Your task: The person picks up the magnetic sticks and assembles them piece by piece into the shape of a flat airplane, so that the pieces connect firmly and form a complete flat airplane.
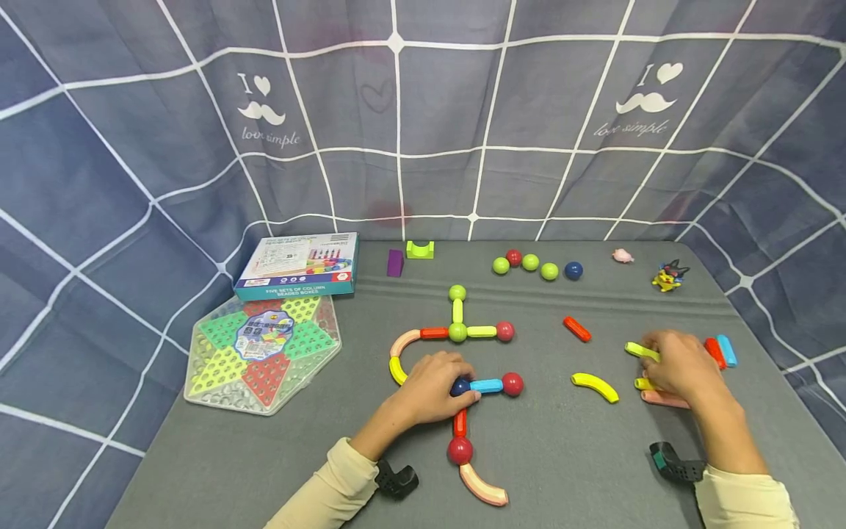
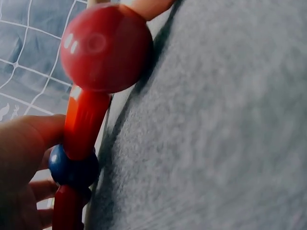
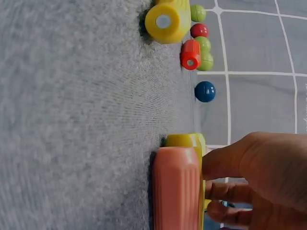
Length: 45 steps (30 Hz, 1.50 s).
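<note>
Hands [image 1: 432,386] on rods [image 2: 86,122]; curtain [image 1: 449,180] reads "love simple" (twice).

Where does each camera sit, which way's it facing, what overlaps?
Head: on the person's head, facing forward and down over the tabletop; left hand, right hand and sleeves show.
Left wrist: on that wrist, low, rolled sideways, facing a near red ball; part of the left hand at left edge.
Right wrist: likewise low and rolled, facing the salmon rod, loose blue ball beyond; part of the right hand at right edge.
Shared: head and right wrist both show that loose blue ball.
</note>
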Motion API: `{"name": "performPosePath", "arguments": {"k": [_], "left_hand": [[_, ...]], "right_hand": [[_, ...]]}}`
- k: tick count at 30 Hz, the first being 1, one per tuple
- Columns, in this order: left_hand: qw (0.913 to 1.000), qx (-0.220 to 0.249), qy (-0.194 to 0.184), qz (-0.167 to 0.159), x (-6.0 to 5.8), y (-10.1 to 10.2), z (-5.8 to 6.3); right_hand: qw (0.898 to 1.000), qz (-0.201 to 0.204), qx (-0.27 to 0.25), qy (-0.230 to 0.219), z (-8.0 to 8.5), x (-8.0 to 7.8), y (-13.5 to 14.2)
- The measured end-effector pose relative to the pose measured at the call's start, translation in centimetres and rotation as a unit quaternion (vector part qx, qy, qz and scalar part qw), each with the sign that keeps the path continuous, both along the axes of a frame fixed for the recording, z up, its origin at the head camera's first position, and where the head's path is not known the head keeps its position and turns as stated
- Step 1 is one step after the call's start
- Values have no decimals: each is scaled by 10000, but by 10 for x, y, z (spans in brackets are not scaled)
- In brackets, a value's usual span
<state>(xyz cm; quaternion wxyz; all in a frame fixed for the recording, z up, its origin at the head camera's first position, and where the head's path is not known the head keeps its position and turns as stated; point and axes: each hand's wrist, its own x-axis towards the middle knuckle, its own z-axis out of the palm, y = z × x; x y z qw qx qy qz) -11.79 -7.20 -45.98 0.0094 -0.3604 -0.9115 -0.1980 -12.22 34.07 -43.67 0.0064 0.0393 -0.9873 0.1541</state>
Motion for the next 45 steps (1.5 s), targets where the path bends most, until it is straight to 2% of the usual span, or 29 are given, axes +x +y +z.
{"name": "performPosePath", "arguments": {"k": [3,5,7,9,13,16,18,26,30,37,41,43,45], "left_hand": [[10000,-3,26,86,2,2,-1],[9999,7,29,118,2,2,-1],[9999,15,23,136,2,2,-1],[9999,25,18,148,2,2,-1],[9999,51,6,120,1,2,-2],[9999,62,12,127,1,2,-2],[9999,52,29,143,1,2,-3],[9999,83,-40,117,1,1,-4],[9998,112,-97,98,1,1,-2],[9998,172,-74,64,-1,-1,-2],[9998,185,-35,58,-1,-1,-3],[9998,180,-20,46,0,0,-3],[9999,164,-20,27,0,0,-3]], "right_hand": [[9967,184,-181,770,1,1,-14],[9894,315,-485,1330,5,6,-32],[9818,495,-1000,1535,7,13,-56],[9752,776,-1612,1306,6,24,-81],[9541,1347,-2669,188,-8,48,-125],[9438,1491,-2918,-424,-20,59,-145],[9425,1431,-2957,-610,-25,62,-154],[9413,937,-3134,-832,-31,61,-167],[9445,881,-3064,-791,-30,60,-168],[9435,791,-3102,-856,-28,58,-173],[9437,826,-3011,-1095,-27,56,-173],[9421,849,-2994,-1249,-25,52,-168],[9450,892,-2939,-1120,-19,44,-158]]}}
